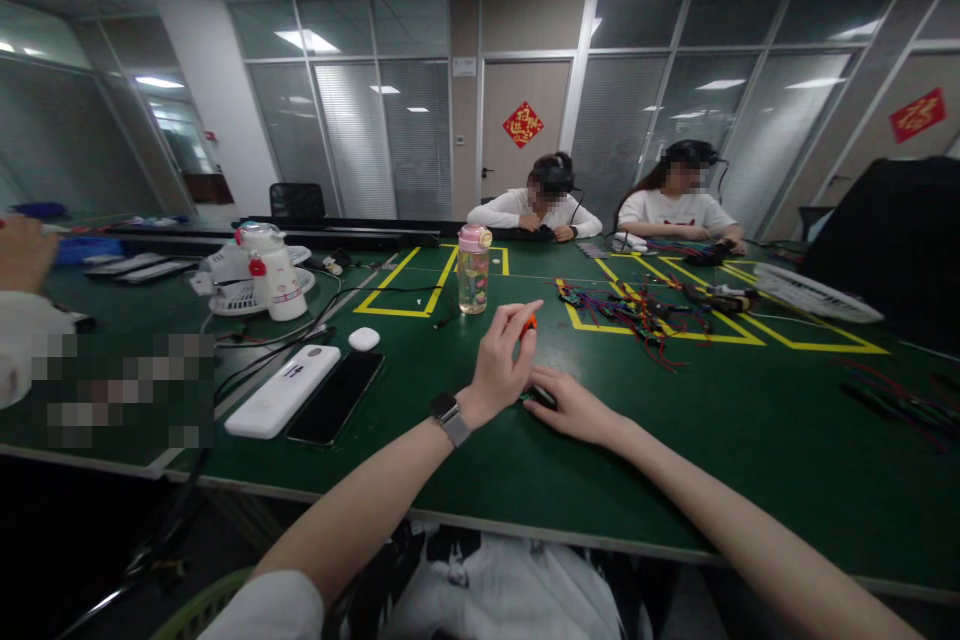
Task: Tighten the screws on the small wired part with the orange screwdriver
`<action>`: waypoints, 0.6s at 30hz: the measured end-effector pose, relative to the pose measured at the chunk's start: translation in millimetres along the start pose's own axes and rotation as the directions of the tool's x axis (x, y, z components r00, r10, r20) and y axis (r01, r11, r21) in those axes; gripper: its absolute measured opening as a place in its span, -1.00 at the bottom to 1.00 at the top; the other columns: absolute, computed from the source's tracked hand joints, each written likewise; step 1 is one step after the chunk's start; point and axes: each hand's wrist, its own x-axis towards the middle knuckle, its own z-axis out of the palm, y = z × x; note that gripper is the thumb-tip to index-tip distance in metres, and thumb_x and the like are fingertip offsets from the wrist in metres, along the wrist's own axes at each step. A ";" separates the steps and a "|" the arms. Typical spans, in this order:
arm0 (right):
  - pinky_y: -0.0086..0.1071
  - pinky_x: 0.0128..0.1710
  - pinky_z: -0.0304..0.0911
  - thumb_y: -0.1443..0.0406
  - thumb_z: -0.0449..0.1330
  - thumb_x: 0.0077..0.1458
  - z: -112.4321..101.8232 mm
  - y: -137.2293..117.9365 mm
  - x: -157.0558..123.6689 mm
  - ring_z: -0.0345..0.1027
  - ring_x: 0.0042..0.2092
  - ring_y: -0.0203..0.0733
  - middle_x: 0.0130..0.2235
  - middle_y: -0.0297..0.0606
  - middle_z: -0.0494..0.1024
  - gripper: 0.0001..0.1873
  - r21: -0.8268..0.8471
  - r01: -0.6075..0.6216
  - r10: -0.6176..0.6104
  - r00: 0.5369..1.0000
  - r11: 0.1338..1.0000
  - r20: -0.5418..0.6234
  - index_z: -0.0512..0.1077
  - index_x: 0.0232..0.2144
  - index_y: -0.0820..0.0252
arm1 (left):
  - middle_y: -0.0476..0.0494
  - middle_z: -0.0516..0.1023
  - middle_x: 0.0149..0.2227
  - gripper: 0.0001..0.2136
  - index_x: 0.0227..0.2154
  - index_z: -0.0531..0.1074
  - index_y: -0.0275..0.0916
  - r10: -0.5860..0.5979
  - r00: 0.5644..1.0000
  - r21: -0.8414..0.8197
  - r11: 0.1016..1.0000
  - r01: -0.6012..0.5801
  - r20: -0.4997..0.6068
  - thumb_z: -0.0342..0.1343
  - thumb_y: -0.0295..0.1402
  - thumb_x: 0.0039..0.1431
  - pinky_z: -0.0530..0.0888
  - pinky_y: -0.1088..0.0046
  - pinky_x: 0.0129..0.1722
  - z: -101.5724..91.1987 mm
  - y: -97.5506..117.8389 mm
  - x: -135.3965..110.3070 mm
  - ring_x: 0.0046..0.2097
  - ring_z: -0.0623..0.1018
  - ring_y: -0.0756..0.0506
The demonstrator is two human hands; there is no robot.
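My left hand [504, 365] is raised a little over the green table, a wristwatch [448, 414] on its wrist. Between its thumb and fingers shows a small orange piece [530, 324], mostly hidden by the hand, so its kind is unclear. Just right of it, my right hand [576, 408] rests low on the table. Its thumb and fingers close round a small dark piece with some green [541, 397], which I cannot identify. To the right lies a heap of thin coloured wires [626, 310] with small connectors. A pink-lidded water bottle [472, 272] stands upright beyond my hands.
At left lie a white power bank [283, 392], a black phone [336, 398] and a white earbud case [364, 339]. A white jug-like bottle [276, 275] stands by white fans. Two people sit opposite; another person's hand [26, 255] is far left. More wires [900, 400] lie right.
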 end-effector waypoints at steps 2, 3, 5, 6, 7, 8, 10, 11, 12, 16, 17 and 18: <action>-0.22 -0.07 0.29 0.37 0.14 0.11 -0.3 -1.0 0.3 0.37 -0.13 -0.09 -0.16 -0.16 0.49 -0.87 -0.003 0.001 -0.001 1.000 1.000 0.003 0.40 -0.24 0.19 | -0.20 0.39 -0.03 -0.65 0.14 0.23 -0.21 0.003 1.000 -0.028 1.000 -0.003 0.017 -0.24 -0.43 0.36 0.41 0.38 0.00 -1.0 1.6 0.9 -0.02 0.43 -0.06; -0.22 -0.07 0.29 0.37 0.14 0.12 -0.4 -1.5 0.5 0.37 -0.13 -0.10 -0.16 -0.16 0.49 -0.88 -0.005 0.000 0.000 1.000 1.000 0.006 0.40 -0.24 0.19 | -0.20 0.40 -0.04 -0.65 0.14 0.24 -0.21 0.006 1.000 -0.028 1.000 -0.005 0.015 -0.24 -0.44 0.36 0.41 0.38 -0.01 -1.1 2.0 1.3 -0.03 0.43 -0.05; -0.22 -0.07 0.29 0.37 0.14 0.12 -0.7 -2.1 0.6 0.36 -0.13 -0.10 -0.16 -0.16 0.49 -0.86 -0.006 0.000 0.000 1.000 1.000 0.011 0.40 -0.23 0.20 | -0.17 0.41 -0.09 -0.67 0.11 0.27 -0.21 0.011 1.000 -0.007 1.000 -0.011 -0.008 -0.19 -0.44 0.35 0.42 0.40 -0.05 -0.7 1.6 1.6 -0.07 0.44 -0.04; -0.22 -0.06 0.29 0.37 0.14 0.12 -0.7 -2.2 0.5 0.36 -0.12 -0.09 -0.16 -0.16 0.49 -0.85 -0.006 0.001 -0.001 1.000 1.000 0.009 0.41 -0.22 0.20 | -0.15 0.40 -0.13 -0.69 0.08 0.30 -0.20 0.014 1.000 0.008 1.000 -0.014 -0.026 -0.14 -0.42 0.34 0.42 0.42 -0.07 -0.2 1.0 1.6 -0.10 0.44 -0.04; -0.21 -0.06 0.29 0.36 0.14 0.12 -0.7 -2.0 0.3 0.36 -0.12 -0.09 -0.15 -0.15 0.49 -0.84 -0.006 0.002 -0.002 1.000 1.000 0.005 0.41 -0.21 0.19 | -0.13 0.39 -0.16 -0.72 0.05 0.33 -0.19 0.016 0.999 0.022 1.000 -0.015 -0.044 -0.09 -0.40 0.32 0.43 0.43 -0.10 0.3 0.2 1.4 -0.13 0.43 -0.03; -0.21 -0.06 0.29 0.36 0.14 0.12 -0.7 -1.8 0.2 0.37 -0.12 -0.09 -0.15 -0.15 0.49 -0.84 -0.003 0.003 -0.003 1.000 1.000 -0.001 0.41 -0.20 0.19 | -0.11 0.37 -0.20 -0.74 0.01 0.37 -0.19 0.018 0.998 0.033 0.999 -0.016 -0.060 -0.03 -0.38 0.30 0.43 0.45 -0.13 0.7 -0.4 1.1 -0.16 0.42 -0.03; -0.21 -0.06 0.29 0.36 0.14 0.12 -0.7 -1.3 -0.2 0.37 -0.12 -0.09 -0.16 -0.15 0.50 -0.84 0.006 0.005 -0.005 1.000 1.000 -0.009 0.41 -0.21 0.19 | -0.08 0.32 -0.24 -0.77 -0.05 0.41 -0.19 0.020 0.996 0.044 0.999 -0.017 -0.082 0.06 -0.32 0.26 0.42 0.47 -0.18 1.0 -1.1 0.4 -0.21 0.40 -0.01; -0.21 -0.07 0.30 0.36 0.14 0.12 -0.7 -1.1 -0.3 0.37 -0.13 -0.09 -0.16 -0.15 0.50 -0.84 0.009 0.005 -0.005 1.000 1.000 -0.010 0.41 -0.21 0.19 | -0.07 0.31 -0.26 -0.78 -0.07 0.42 -0.19 0.017 0.996 0.044 0.999 -0.013 -0.084 0.07 -0.29 0.25 0.42 0.47 -0.20 0.8 -1.0 0.1 -0.23 0.39 -0.01; -0.21 -0.07 0.30 0.36 0.14 0.11 -0.8 -1.1 -0.4 0.37 -0.13 -0.08 -0.17 -0.16 0.50 -0.85 0.009 0.004 -0.004 1.000 1.000 -0.008 0.41 -0.21 0.19 | -0.08 0.30 -0.26 -0.77 -0.07 0.42 -0.19 0.010 0.997 0.041 0.999 -0.007 -0.077 0.06 -0.28 0.26 0.42 0.47 -0.20 0.3 -0.5 0.0 -0.23 0.39 -0.01; -0.21 -0.08 0.29 0.37 0.13 0.12 -1.5 -2.0 -0.4 0.36 -0.13 -0.09 -0.16 -0.16 0.48 -0.87 0.004 0.001 -0.001 1.000 1.000 0.008 0.40 -0.23 0.18 | -0.16 0.38 -0.14 -0.69 0.06 0.32 -0.20 -0.026 1.000 -0.019 0.999 0.026 -0.006 -0.20 -0.38 0.36 0.42 0.40 -0.09 -1.4 2.2 0.0 -0.11 0.43 -0.05; -0.22 -0.08 0.29 0.37 0.12 0.12 -1.6 -2.1 -0.4 0.36 -0.13 -0.09 -0.16 -0.16 0.48 -0.87 0.004 0.000 0.000 1.000 1.000 0.010 0.39 -0.23 0.18 | -0.18 0.39 -0.11 -0.67 0.09 0.29 -0.20 -0.033 0.999 -0.037 0.999 0.033 0.009 -0.24 -0.40 0.37 0.42 0.38 -0.06 -1.4 2.3 -0.1 -0.09 0.43 -0.05; -0.22 -0.08 0.29 0.37 0.12 0.12 -1.5 -2.1 -0.4 0.36 -0.14 -0.10 -0.16 -0.16 0.48 -0.87 0.004 -0.002 0.002 1.000 1.000 0.009 0.39 -0.23 0.18 | -0.18 0.41 -0.08 -0.66 0.12 0.25 -0.21 -0.040 0.999 -0.051 0.998 0.041 0.018 -0.25 -0.41 0.37 0.42 0.37 -0.05 -1.0 1.9 -0.4 -0.09 0.45 -0.05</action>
